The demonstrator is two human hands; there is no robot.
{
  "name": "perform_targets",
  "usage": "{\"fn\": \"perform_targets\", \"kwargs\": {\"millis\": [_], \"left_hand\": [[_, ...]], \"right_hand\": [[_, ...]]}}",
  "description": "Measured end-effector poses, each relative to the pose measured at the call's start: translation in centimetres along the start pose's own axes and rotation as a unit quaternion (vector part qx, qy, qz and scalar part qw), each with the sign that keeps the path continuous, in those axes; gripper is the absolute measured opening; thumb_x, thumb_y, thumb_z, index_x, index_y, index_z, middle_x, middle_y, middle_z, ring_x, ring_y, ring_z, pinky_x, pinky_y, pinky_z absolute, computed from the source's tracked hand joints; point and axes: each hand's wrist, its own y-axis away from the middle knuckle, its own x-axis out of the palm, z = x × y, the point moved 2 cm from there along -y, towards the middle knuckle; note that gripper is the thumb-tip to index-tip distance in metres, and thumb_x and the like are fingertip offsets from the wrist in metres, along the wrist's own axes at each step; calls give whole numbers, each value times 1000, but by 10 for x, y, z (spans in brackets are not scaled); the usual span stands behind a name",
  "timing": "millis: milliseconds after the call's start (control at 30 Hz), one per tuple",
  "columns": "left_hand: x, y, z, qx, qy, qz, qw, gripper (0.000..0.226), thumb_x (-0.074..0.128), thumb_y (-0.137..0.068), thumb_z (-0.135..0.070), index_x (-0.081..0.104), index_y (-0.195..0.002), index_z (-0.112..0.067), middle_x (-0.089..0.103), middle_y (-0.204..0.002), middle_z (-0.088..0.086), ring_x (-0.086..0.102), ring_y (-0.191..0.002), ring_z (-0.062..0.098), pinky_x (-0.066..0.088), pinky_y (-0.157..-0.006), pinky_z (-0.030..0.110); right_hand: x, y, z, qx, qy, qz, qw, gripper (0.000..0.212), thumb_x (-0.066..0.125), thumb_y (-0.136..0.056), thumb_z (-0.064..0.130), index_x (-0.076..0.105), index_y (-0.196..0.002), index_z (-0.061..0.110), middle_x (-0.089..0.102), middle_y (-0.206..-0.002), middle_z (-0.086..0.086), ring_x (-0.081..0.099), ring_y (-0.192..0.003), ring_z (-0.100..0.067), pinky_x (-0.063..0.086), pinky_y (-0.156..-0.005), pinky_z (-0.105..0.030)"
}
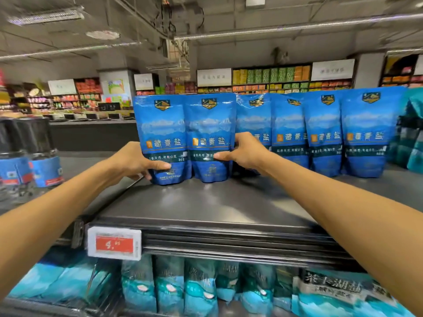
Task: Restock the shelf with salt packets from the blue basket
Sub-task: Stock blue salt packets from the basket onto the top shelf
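Two blue salt packets stand upright side by side on the dark top shelf [206,202]. My left hand [135,161] grips the left packet [161,133] at its lower left edge, thumb across the front. My right hand [242,152] grips the right packet [210,131] at its lower right edge. Several more blue salt packets [325,133] stand in a row to the right, behind my right hand. The blue basket is not in view.
A red price tag [114,243] hangs on the shelf's front rail. Teal salt bags [199,287] fill the shelf below. Dark jars with blue labels [29,156] stand at the left. Teal packages [412,133] sit at the far right. Store aisles lie beyond.
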Motion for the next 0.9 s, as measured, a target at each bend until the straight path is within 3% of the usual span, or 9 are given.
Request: {"fn": "perform_targets", "kwargs": {"millis": [67,133,333,433,500,567,700,800,900], "left_hand": [[1,2,0,-3,39,17,999,37,91,-63,-35,76,-93,-19,79,-80,2,65,-52,14,49,-45,22],[2,1,-1,8,69,19,997,41,89,-63,-29,76,-99,-17,80,-86,7,66,-52,13,54,-48,21],[9,-5,0,51,48,15,997,38,82,-80,-11,67,-115,-14,76,-99,8,72,-64,13,60,-55,27],[12,-3,-2,66,26,6,997,39,78,-85,-6,61,-120,-8,72,-94,6,70,-67,12,61,-56,25],[14,0,-3,79,24,4,997,37,76,-86,-5,59,-119,-8,72,-88,3,68,-60,5,56,-52,18],[15,3,-1,91,13,10,996,29,76,-87,-7,59,-108,-15,75,-77,-5,67,-57,0,53,-50,15],[14,9,1,59,26,-21,998,36,84,-78,-16,53,-92,-26,71,-59,-9,69,-55,2,52,-47,15],[11,17,0,26,16,-27,999,43,88,-73,-25,60,-104,-15,75,-76,-2,72,-71,12,61,-66,30],[8,29,3,-14,-13,-62,998,68,86,-78,-32,46,-128,-11,71,-98,8,71,-94,25,57,-92,49]], "right_hand": [[-2,1,-1,12,-35,23,999,37,83,-83,30,69,-113,14,73,-94,-2,57,-52,-13,47,-45,-25],[-3,1,-4,18,-89,53,994,33,81,-85,22,68,-115,13,75,-106,-4,64,-52,-13,47,-41,-23],[6,1,-5,7,-96,42,994,32,75,-90,18,62,-119,13,73,-112,-12,66,-62,-20,61,-56,-33],[12,2,-1,-7,-50,6,999,32,73,-92,20,60,-121,12,71,-92,-10,67,-66,-21,64,-65,-36],[14,4,2,-14,-18,-6,1000,24,72,-93,22,57,-109,11,61,-76,-4,67,-64,-21,63,-60,-33],[14,8,3,-3,32,-14,999,29,71,-94,29,49,-87,11,60,-74,-5,69,-66,-21,61,-54,-30],[13,20,5,21,114,8,993,45,64,-96,44,48,-72,9,70,-70,-10,76,-81,-31,61,-67,-38],[12,31,9,32,135,17,990,41,61,-97,46,51,-85,8,70,-68,-11,74,-73,-28,49,-48,-25],[10,44,11,35,159,25,986,48,61,-97,46,44,-109,4,65,-69,-7,57,-59,-15,38,-43,-24]]}}
